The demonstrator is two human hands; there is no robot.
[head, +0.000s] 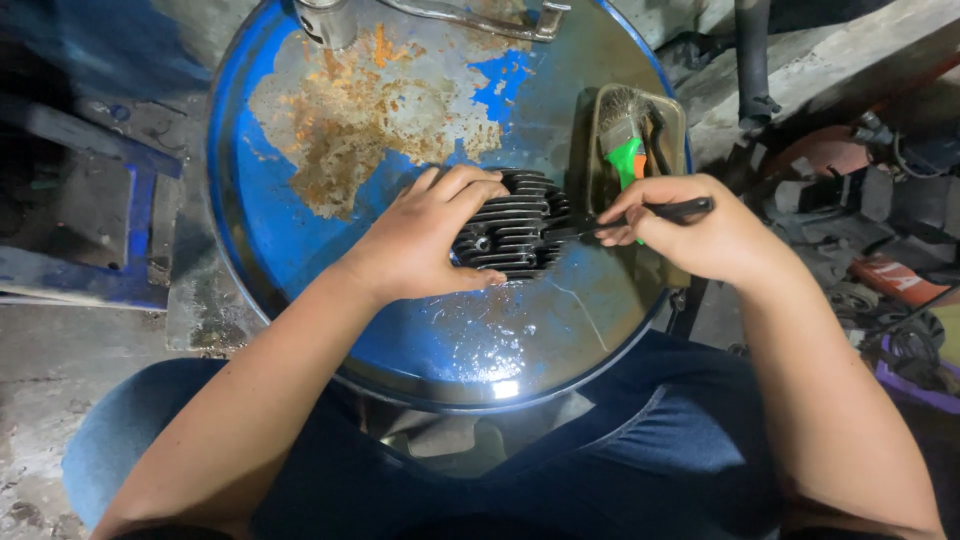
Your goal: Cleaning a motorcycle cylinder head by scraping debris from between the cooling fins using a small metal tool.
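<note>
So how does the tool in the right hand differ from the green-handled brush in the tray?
The tool is black, slim and gripped in the right hand, its tip at the finned part that the left hand steadies. The brush has a bright green handle and a broad wire head, and lies unheld in the tray. The tool lies across the view; the brush points up it. Both are hand tools over the blue drum.
</note>
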